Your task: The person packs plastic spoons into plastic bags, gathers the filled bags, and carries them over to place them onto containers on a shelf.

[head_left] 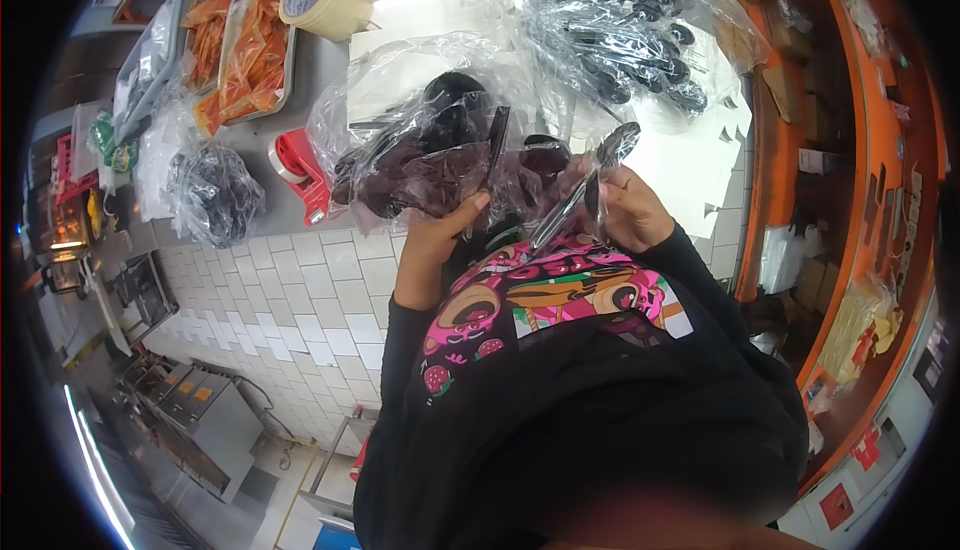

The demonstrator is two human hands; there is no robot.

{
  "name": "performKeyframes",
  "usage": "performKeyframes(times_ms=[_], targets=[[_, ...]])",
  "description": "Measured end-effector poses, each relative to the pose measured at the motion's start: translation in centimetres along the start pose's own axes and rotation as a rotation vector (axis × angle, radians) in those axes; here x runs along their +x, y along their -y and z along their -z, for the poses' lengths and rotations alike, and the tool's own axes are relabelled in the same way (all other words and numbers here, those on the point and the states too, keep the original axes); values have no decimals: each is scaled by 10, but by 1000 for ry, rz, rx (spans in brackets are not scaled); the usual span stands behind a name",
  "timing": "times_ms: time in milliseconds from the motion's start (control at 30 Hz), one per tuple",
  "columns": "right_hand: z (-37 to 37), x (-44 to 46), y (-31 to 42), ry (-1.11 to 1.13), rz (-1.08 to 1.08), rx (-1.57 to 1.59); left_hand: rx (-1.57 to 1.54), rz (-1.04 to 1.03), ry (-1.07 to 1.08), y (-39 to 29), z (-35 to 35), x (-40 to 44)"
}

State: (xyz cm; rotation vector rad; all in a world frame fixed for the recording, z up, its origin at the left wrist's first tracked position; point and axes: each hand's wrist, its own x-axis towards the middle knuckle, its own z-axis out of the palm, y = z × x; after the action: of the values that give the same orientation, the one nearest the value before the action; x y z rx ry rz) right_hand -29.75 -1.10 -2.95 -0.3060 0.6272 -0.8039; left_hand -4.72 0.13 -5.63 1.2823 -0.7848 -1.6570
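Observation:
My left hand (448, 233) is closed on a dark plastic utensil (497, 140) that stands up beside a clear plastic bag (400, 165) holding black spoons. My right hand (632, 208) grips a black spoon (615, 146) in clear wrap, its bowl pointing up and its handle slanting down toward my shirt. Between the hands, another black spoon bowl (545, 153) shows through the clear plastic. Behind my right hand a large clear bag (620, 30) full of black spoons lies on white sheets (705, 160).
A red tape dispenser (300, 175) and a stack of tape rolls (325, 2) are on the grey table (280, 212). Trays of orange packets (257, 55) lie at the back left, near a bagged dark bundle (215, 193). Orange shelving (838, 250) stands at the right.

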Motion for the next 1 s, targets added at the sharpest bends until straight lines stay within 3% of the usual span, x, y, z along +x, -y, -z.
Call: performKeyframes(times_ms=[233, 333, 367, 433, 467, 533, 600, 633, 667, 733, 833, 867, 933, 1000], targets=[[-7, 1, -4, -24, 126, -361, -184, 41, -11, -9, -5, -9], [-9, 8, 2, -15, 246, -492, -88, -103, 66, 5, 24, -8], [-23, 10, 15, -29, 317, -434, -333, -150, -4, 19, 49, -8], [-34, 18, 31, -33, 471, -440, -397, -258, -140, 2, 69, -18], [-40, 22, 39, -41, 513, -459, -214, -314, -200, -13, 74, -29], [-64, 33, 44, -22, 630, -470, -237, -358, -260, -40, 77, -38], [-69, 55, 48, 48, 964, -1347, -259, -405, -327, -47, 87, -47], [-90, 65, 43, 120, 963, -1362, -175, -474, -371, -45, 95, -52], [-89, 79, 30, 17, 723, -1643, -89, -542, -417, -43, 101, -57], [-99, 109, 13, 134, 433, -2139, -225, -538, -420, -38, 106, -69], [-96, 167, -21, 318, 499, -2399, -216, -520, -383, -25, 104, -79], [-76, 182, -34, 342, 523, -2399, 7, -659, -280, -19, 105, -78], [-29, 209, -56, 388, 882, -2443, -73, -612, -304, -19, 105, -80], [-25, 203, -50, 409, 910, -2371, -173, -551, -343, -28, 104, -81]])
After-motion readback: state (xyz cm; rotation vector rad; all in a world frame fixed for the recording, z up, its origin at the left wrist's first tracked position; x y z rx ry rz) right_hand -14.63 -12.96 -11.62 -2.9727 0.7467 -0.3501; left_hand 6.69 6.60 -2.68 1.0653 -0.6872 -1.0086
